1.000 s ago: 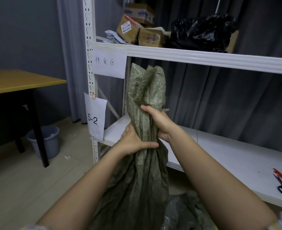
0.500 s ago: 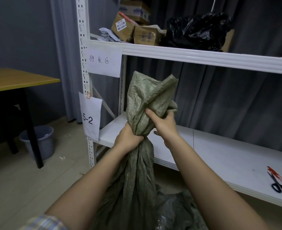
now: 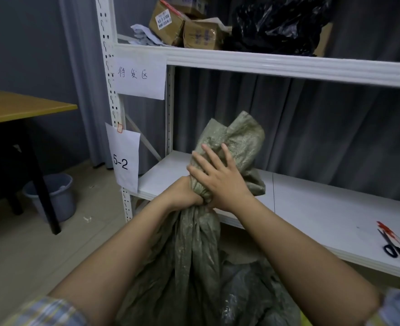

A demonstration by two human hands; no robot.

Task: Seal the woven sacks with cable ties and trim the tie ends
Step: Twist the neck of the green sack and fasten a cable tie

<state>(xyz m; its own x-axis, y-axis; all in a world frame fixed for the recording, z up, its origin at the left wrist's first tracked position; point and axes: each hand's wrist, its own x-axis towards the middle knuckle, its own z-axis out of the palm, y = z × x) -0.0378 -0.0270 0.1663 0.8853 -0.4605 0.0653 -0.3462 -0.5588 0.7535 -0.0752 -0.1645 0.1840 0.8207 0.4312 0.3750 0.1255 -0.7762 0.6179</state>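
Note:
A green woven sack stands in front of me, its neck bunched and twisted. My left hand grips the neck from the left. My right hand lies over the folded-down sack top, fingers spread and pressing on it. Black-handled scissors lie on the lower shelf at the far right, beside a red item. No cable tie is visible on the neck.
A white metal rack stands ahead with paper labels; cardboard boxes and a black plastic bag sit on its upper shelf. A wooden table and a grey bucket are at left. Another sack lies below.
The sack top has been folded down lower. My right hand has shifted from gripping the neck to pressing flat on the folded top. The view has tilted downward.

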